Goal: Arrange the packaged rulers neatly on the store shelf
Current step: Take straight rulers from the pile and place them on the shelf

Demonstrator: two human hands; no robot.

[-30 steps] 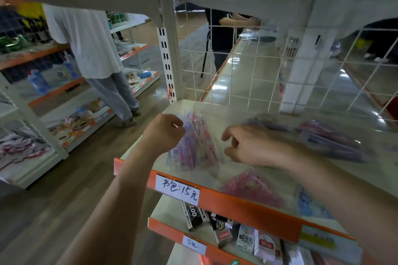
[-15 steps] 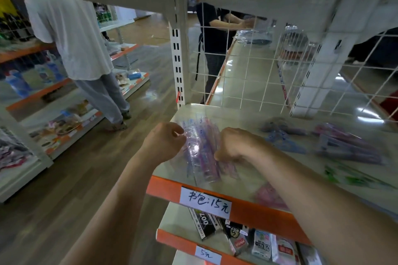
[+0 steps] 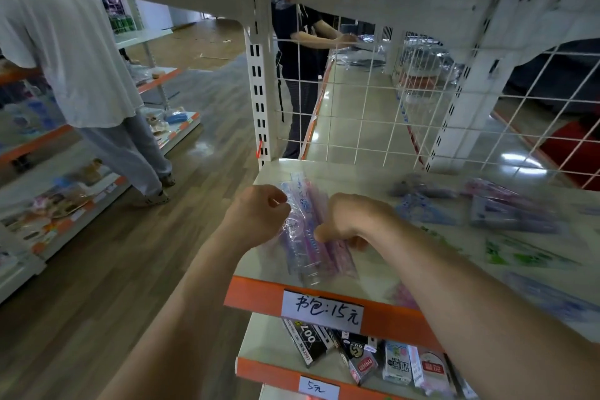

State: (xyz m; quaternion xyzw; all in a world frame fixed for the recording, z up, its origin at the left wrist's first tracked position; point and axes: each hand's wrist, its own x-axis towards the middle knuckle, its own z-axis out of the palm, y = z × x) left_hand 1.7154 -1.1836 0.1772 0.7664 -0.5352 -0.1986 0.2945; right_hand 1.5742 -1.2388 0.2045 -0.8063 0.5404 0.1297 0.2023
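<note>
A small stack of packaged rulers in clear plastic, pink and blue inside, lies at the left front of the pale shelf board. My left hand pinches the stack's left edge with curled fingers. My right hand grips its right side, knuckles up, thumb underneath. More ruler packs lie scattered to the right: a blue one, a purple one, a green-printed one and a pink one near the front edge, all blurred.
The shelf's orange front lip carries a handwritten price label. Boxed goods fill the shelf below. A white wire grid backs the shelf. One person in a white shirt stands in the aisle at left, another in dark clothes behind the grid.
My right hand moved left from the middle of the shelf onto the ruler stack and now grips it. Both hands brought the stack toward the front left. The view shifted right.
</note>
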